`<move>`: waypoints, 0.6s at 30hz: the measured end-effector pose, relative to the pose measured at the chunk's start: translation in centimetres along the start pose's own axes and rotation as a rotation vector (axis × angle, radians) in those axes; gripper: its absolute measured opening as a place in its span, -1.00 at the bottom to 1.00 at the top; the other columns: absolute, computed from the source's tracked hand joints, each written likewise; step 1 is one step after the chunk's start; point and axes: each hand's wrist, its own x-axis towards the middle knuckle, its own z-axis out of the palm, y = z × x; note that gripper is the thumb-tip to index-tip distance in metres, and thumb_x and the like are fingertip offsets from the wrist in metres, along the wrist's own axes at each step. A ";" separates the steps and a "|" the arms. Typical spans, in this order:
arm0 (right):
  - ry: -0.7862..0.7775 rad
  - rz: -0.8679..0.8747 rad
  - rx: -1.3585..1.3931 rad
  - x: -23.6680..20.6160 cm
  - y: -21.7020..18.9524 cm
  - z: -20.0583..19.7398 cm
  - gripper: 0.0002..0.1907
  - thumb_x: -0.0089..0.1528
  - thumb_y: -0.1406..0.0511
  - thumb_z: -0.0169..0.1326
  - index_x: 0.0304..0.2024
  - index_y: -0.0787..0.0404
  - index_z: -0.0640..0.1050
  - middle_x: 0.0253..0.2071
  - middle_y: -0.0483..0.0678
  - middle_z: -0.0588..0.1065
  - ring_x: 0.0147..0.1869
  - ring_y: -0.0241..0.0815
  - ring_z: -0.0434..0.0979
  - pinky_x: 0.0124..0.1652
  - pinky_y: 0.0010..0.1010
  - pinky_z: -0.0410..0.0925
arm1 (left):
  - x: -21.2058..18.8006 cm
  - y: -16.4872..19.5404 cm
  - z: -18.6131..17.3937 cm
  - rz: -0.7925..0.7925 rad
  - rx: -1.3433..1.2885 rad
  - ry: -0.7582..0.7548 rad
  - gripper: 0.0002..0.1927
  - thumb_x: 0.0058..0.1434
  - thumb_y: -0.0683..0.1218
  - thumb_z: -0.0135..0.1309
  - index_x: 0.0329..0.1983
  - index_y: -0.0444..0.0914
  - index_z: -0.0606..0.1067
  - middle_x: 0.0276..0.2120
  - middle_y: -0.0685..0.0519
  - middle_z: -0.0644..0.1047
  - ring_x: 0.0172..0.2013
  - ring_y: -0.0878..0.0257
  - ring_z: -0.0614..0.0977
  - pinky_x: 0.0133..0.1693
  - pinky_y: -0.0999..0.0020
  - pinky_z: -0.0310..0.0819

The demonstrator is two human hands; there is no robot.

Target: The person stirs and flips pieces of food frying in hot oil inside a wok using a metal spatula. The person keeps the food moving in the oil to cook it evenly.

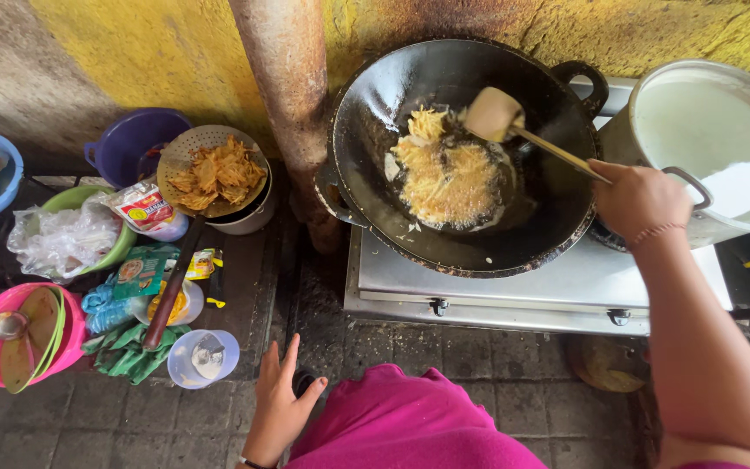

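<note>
Yellow wall behind a stove (566, 287) on a paved floor, black wok (466, 156) on top.
Right hand (640, 200) grips the ladle (496, 115) far back, clear of the frying fritter (449, 178) mid-wok; left hand (281, 399) rests open, empty, below the wok.

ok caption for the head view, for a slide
Right hand holds a long-handled ladle over batter frying in a black round wok; left hand rests open, empty.

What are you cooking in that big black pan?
A person's right hand holds a long-handled ladle over a black wok on a stove, where a shredded yellow fritter fries in oil. The left hand hangs free, low, above the paved floor. Finished fritters sit in a strainer to the left.
</note>
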 end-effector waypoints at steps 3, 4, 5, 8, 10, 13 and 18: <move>0.039 -0.012 -0.152 -1.9 1.7 -1.0 -0.62 0.40 -0.05 -0.09 0.24 -0.48 0.56 -0.14 -0.05 0.66 -0.10 -0.01 0.67 -0.17 -0.17 0.49 | 0.0 -0.5 -0.1 -0.006 0.015 -0.007 -0.07 0.07 0.12 0.27 0.47 -0.13 0.13 0.36 -0.50 0.08 0.38 -0.40 0.11 0.28 -0.15 0.04; 0.052 -0.019 -0.187 -2.3 2.3 -1.2 -0.60 0.39 -0.05 -0.09 0.25 -0.48 0.55 -0.13 -0.08 0.66 -0.09 -0.03 0.68 -0.16 -0.19 0.50 | 0.0 -0.6 -0.1 -0.011 0.018 -0.011 -0.07 0.07 0.12 0.27 0.47 -0.13 0.13 0.36 -0.50 0.09 0.38 -0.40 0.11 0.28 -0.15 0.05; 0.018 0.000 -0.207 -2.8 2.7 -1.3 -0.60 0.39 -0.05 -0.09 0.26 -0.51 0.54 -0.12 -0.09 0.66 -0.10 -0.04 0.68 -0.15 -0.20 0.50 | 0.0 -0.6 -0.2 -0.016 0.025 -0.015 -0.07 0.08 0.12 0.27 0.47 -0.13 0.13 0.36 -0.50 0.08 0.38 -0.40 0.10 0.27 -0.16 0.04; -0.069 0.048 -0.238 -3.8 3.8 -1.3 -0.60 0.40 -0.07 -0.11 0.27 -0.56 0.52 -0.10 -0.10 0.67 -0.10 -0.04 0.70 -0.12 -0.22 0.51 | 0.1 -0.6 -0.3 -0.026 0.038 -0.019 -0.07 0.08 0.13 0.26 0.48 -0.12 0.13 0.37 -0.51 0.07 0.38 -0.41 0.09 0.27 -0.18 0.04; -0.111 0.074 -0.220 -4.4 4.2 -0.9 -0.61 0.41 -0.09 -0.12 0.26 -0.56 0.53 -0.08 -0.08 0.67 -0.09 -0.01 0.70 -0.10 -0.22 0.51 | 0.1 -0.4 -0.6 -0.020 0.039 -0.013 -0.07 0.08 0.13 0.25 0.48 -0.12 0.12 0.37 -0.50 0.07 0.38 -0.40 0.09 0.26 -0.19 0.04; -0.214 0.107 -0.132 -4.5 4.7 0.2 -0.58 0.33 -0.09 -0.04 0.26 -0.58 0.50 -0.09 -0.01 0.65 -0.07 0.06 0.67 -0.13 -0.15 0.52 | 0.4 0.0 -0.9 0.004 0.018 -0.010 -0.08 0.10 0.16 0.24 0.48 -0.10 0.12 0.37 -0.50 0.08 0.39 -0.39 0.11 0.28 -0.18 0.07; -0.270 0.061 0.180 -4.1 4.8 3.9 -0.56 0.29 -0.04 0.11 0.23 -0.39 0.58 -0.16 0.04 0.67 -0.10 0.06 0.67 -0.03 -0.13 0.48 | 0.6 0.8 -1.3 -0.066 0.043 -0.076 -0.06 0.11 0.16 0.25 0.49 -0.07 0.09 0.40 -0.47 0.02 0.41 -0.39 0.03 0.28 -0.20 0.01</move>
